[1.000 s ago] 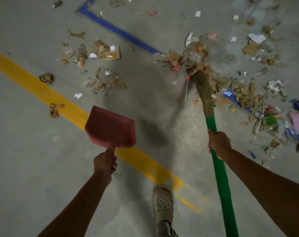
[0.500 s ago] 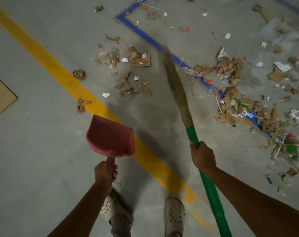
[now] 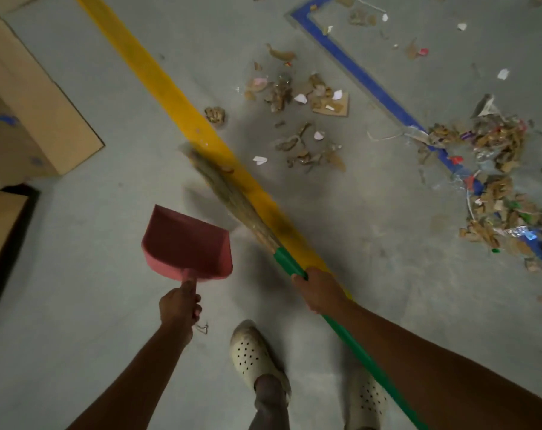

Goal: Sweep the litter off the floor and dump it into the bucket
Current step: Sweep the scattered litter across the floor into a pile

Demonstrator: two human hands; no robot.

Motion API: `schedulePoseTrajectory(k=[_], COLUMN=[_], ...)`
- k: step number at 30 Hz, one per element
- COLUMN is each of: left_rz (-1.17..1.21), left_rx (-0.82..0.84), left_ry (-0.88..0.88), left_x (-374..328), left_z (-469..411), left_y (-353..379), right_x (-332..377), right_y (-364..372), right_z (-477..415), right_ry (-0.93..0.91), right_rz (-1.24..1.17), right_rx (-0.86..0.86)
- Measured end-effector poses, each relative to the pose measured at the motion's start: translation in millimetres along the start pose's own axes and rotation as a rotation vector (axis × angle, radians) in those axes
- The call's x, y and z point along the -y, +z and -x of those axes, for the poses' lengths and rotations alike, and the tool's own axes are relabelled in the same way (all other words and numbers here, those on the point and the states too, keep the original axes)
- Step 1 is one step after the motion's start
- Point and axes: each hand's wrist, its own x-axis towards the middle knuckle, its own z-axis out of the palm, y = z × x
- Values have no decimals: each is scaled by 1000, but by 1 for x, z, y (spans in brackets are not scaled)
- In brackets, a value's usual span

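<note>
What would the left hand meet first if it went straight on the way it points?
Beyond the red dustpan it grips, the left hand would probably meet the broom bristles, which cross its path just ahead. Heights are unclear, so it might pass under them.

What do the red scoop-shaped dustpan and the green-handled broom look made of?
Red scoop-shaped dustpan: likely moulded plastic, matte, one even colour, thin walls. Green-handled broom: dry tan fibres at the sweeping end, probably grass or straw; handle smooth, faintly glossy, perhaps plastic or plastic-sleeved; core hidden.
</note>
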Motion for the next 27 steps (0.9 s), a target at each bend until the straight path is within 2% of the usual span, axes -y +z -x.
schedulePoseTrajectory(k=[3, 6, 10, 14, 17, 20, 23, 27], left_rz=[-22, -28, -36, -27, -30, -49, -64, -114], left_rx=[-41, -49, -17, 23, 42, 67, 85, 74], left_ry=[-14, -22, -29, -26, -11, 14, 26, 37], left_x=[-5, -8, -17, -32, -47, -61, -74, -86], left_z=[-18, -29, -37, -40, -40, -41, -40, -43], left_y=[-21, -30, -29, -19, -9, 2, 16, 36], right_x=[21, 27, 20, 8, 0, 5, 17, 32], right_y=[12, 13, 1, -30, -54, -69, -72, -66], right_z=[-16, -27, -46, -55, -53, -49, -49, -60], right_ry=[5, 73, 215, 385, 388, 344, 255, 159], right_rz=[12, 7, -29, -248, -360, -414, -408, -306], right_rx=[117, 101, -55, -325, -471, -540, -513, -332])
